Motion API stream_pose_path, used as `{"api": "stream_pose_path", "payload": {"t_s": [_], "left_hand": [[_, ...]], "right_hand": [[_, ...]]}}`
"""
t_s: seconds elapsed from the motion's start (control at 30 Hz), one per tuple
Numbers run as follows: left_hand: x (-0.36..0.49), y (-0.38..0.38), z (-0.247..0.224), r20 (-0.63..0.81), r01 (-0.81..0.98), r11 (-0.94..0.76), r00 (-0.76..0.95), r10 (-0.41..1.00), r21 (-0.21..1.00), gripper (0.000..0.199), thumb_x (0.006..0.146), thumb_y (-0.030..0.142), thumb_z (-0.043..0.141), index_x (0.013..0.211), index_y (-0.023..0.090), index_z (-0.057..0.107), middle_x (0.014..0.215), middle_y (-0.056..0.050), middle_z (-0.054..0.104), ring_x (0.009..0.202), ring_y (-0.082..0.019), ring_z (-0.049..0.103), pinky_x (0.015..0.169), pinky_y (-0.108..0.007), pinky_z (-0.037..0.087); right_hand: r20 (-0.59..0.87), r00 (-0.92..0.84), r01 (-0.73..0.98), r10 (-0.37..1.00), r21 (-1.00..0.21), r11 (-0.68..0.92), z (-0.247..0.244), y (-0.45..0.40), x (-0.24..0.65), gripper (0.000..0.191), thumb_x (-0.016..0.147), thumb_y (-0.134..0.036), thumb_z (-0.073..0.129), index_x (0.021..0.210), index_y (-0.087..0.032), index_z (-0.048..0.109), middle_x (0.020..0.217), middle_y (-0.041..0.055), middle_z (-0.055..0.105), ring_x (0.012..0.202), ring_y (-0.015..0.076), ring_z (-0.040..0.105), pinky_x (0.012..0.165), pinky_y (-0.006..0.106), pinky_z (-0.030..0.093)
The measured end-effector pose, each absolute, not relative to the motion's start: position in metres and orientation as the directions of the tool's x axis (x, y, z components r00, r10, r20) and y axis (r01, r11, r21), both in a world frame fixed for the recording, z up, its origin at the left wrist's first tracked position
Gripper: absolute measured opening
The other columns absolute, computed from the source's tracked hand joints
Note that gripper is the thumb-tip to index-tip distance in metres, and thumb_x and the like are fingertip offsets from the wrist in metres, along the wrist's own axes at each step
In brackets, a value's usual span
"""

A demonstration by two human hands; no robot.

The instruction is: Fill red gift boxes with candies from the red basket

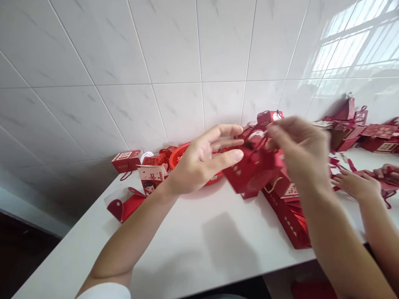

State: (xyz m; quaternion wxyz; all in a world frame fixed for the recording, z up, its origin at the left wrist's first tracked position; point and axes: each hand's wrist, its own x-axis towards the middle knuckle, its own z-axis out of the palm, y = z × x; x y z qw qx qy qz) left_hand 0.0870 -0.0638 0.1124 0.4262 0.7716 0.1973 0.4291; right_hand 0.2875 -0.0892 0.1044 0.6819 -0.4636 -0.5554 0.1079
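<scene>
Tilted red cardboard box (249, 172) pinched by right hand (301, 147), 2 o'clock; best steadied by spread left hand (197, 162), 9 o'clock.

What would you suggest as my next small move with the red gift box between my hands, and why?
I would probably close the left hand gently against the red gift box to steady it: the box looks tilted and raised above the white table, the right hand is blurred near its top, and the left fingers are spread.
</scene>
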Motion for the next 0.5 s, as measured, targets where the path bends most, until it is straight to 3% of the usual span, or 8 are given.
{"api": "stream_pose_path", "payload": {"t_s": [0.13,0.23,0.3,0.37,0.4,0.5], "left_hand": [[0.070,-0.056,0.106,0.521,-0.029,-0.585,0.491,0.698,0.811,0.038,0.084,0.042,0.072,0.116,0.020,0.067,0.126,-0.007,0.066,0.117,-0.032,0.063,0.100,-0.043,0.054],[0.057,-0.036,0.092,0.469,0.004,-0.542,0.498,0.730,0.840,0.035,0.083,0.043,0.075,0.107,0.018,0.071,0.121,-0.009,0.069,0.106,-0.029,0.069,0.097,-0.043,0.056],[0.051,-0.018,0.085,0.437,0.026,-0.516,0.495,0.751,0.856,0.034,0.081,0.043,0.076,0.102,0.017,0.072,0.116,-0.010,0.071,0.102,-0.027,0.070,0.095,-0.041,0.056],[0.046,-0.001,0.082,0.411,0.045,-0.492,0.486,0.771,0.869,0.036,0.080,0.045,0.077,0.099,0.015,0.073,0.109,-0.010,0.074,0.100,-0.026,0.070,0.095,-0.041,0.056],[0.045,0.005,0.083,0.398,0.055,-0.481,0.483,0.780,0.875,0.037,0.079,0.046,0.077,0.098,0.015,0.073,0.106,-0.010,0.074,0.100,-0.025,0.069,0.096,-0.041,0.056],[0.041,0.016,0.088,0.351,0.101,-0.445,0.474,0.807,0.890,0.038,0.075,0.048,0.080,0.093,0.015,0.074,0.102,-0.010,0.075,0.096,-0.024,0.070,0.096,-0.041,0.056]], "right_hand": [[0.812,0.490,0.562,0.318,-0.573,0.597,0.147,-0.090,0.344,0.007,0.087,-0.022,0.071,0.087,-0.017,0.066,0.076,0.0013,0.069,0.057,0.0082,0.061,0.050,0.027,0.045],[0.826,0.501,0.675,0.259,-0.560,0.480,0.161,-0.084,0.389,0.018,0.089,-0.033,0.069,0.093,-0.015,0.068,0.084,0.0073,0.073,0.071,0.0146,0.069,0.054,0.031,0.045],[0.794,0.536,0.681,0.287,-0.608,0.408,0.162,-0.076,0.411,0.019,0.090,-0.031,0.068,0.095,-0.013,0.068,0.092,0.0126,0.074,0.077,0.0182,0.072,0.055,0.032,0.045],[0.719,0.589,0.626,0.368,-0.694,0.355,0.158,-0.068,0.426,0.008,0.091,-0.019,0.067,0.091,-0.011,0.066,0.092,0.0154,0.074,0.073,0.0168,0.071,0.055,0.033,0.045],[0.671,0.612,0.591,0.419,-0.740,0.322,0.154,-0.062,0.431,0.005,0.091,-0.012,0.066,0.087,-0.011,0.064,0.088,0.0150,0.074,0.068,0.0150,0.070,0.056,0.033,0.046],[0.543,0.636,0.507,0.548,-0.830,0.233,0.135,-0.043,0.442,0.019,0.088,-0.001,0.061,0.076,-0.015,0.057,0.069,0.0065,0.069,0.052,0.0105,0.062,0.056,0.032,0.047]]}}
